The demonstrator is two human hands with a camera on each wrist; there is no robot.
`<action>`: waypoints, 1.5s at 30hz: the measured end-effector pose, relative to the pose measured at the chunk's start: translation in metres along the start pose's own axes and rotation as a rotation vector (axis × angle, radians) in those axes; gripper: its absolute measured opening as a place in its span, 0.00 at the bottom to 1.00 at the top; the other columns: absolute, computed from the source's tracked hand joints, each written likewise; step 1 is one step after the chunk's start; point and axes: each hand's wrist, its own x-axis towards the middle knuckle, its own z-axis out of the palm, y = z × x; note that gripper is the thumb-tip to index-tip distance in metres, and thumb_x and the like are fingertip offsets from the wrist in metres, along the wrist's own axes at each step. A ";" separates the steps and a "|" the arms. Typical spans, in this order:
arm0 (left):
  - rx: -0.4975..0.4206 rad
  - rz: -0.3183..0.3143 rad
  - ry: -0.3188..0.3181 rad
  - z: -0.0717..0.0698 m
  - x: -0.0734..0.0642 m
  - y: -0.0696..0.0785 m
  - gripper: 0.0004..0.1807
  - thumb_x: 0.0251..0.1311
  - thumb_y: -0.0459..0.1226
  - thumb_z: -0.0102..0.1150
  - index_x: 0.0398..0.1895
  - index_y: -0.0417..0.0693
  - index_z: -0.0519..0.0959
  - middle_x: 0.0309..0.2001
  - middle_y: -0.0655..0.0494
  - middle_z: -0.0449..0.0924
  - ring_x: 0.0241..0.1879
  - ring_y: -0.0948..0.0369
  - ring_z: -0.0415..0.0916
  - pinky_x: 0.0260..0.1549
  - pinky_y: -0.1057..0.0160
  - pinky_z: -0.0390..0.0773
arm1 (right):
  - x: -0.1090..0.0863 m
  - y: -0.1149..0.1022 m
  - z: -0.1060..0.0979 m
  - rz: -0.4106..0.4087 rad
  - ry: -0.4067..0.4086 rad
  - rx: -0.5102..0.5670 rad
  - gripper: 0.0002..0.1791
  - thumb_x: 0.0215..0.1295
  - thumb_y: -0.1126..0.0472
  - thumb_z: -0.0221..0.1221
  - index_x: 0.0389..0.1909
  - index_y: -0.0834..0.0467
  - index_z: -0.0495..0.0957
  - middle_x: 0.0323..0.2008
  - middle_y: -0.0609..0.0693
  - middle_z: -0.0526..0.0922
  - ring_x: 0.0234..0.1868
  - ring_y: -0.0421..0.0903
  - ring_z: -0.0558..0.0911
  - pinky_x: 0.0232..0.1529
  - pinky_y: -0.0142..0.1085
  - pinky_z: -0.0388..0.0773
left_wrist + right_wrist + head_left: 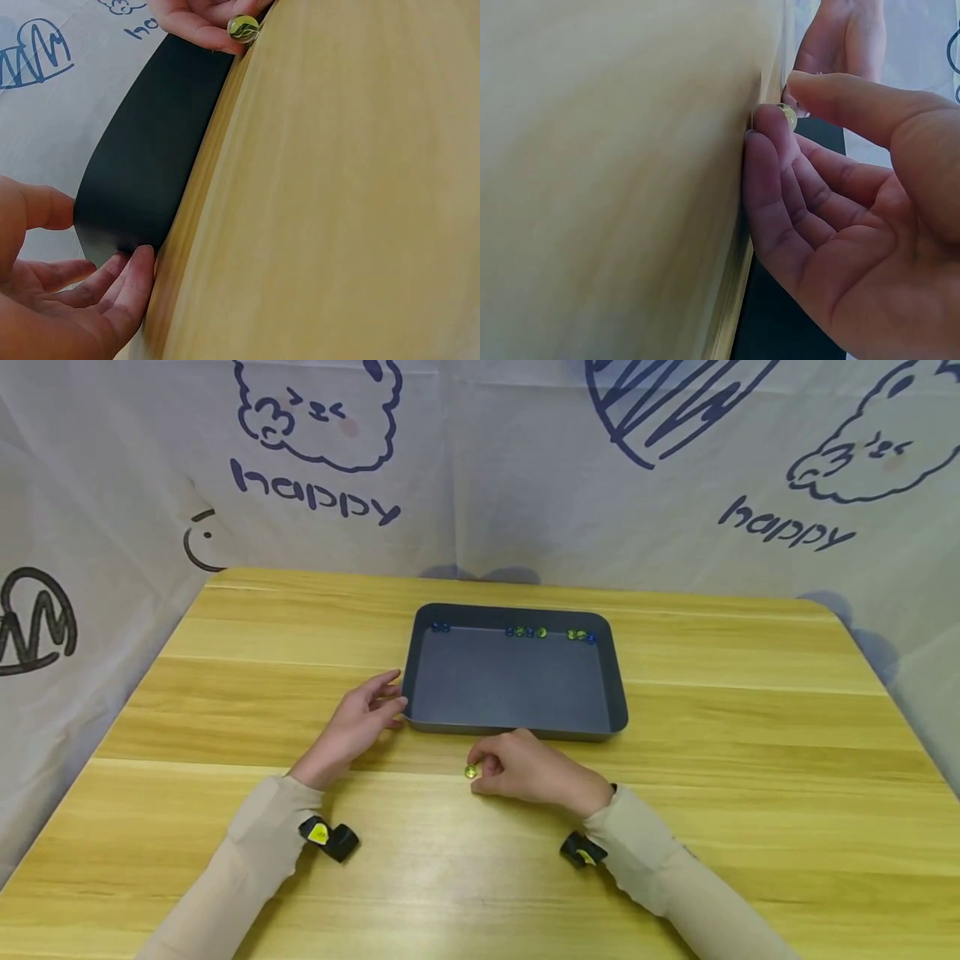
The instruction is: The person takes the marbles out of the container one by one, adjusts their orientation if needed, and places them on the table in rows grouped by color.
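A clear glass marble with yellow-green swirls (470,771) sits on the wooden table in front of the grey tray (517,681). My right hand (536,772) is beside it, thumb and bent index finger spread either side, fingertips right at the marble. In the right wrist view, a gap shows between the thumb (832,94) and the marble (789,116), which the index fingertip partly covers. My left hand (356,722) touches the tray's near left corner; in the left wrist view, its thumb and loosely extended fingers rest on the outer wall (142,157).
Inside the tray, along its far wall, lie two blue marbles (440,627) at left, several blue and yellow-green marbles (530,632) near the middle, and another small group (581,635) at right. A white cloth with drawings (510,485) hangs behind the table (750,735).
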 end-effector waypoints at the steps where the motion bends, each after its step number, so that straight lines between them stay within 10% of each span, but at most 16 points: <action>1: 0.001 0.001 0.000 0.000 0.000 0.000 0.30 0.72 0.32 0.46 0.74 0.34 0.52 0.65 0.32 0.62 0.56 0.43 0.71 0.50 0.56 0.78 | 0.000 0.000 0.000 0.000 0.000 0.001 0.10 0.62 0.63 0.64 0.43 0.61 0.81 0.23 0.41 0.75 0.25 0.35 0.71 0.33 0.29 0.72; 45: 0.005 -0.001 -0.007 0.000 0.001 -0.004 0.30 0.73 0.33 0.46 0.74 0.37 0.53 0.65 0.34 0.62 0.55 0.45 0.71 0.50 0.57 0.77 | -0.017 -0.024 -0.029 -0.073 0.070 0.022 0.18 0.66 0.59 0.62 0.53 0.64 0.79 0.33 0.42 0.82 0.34 0.35 0.80 0.37 0.28 0.78</action>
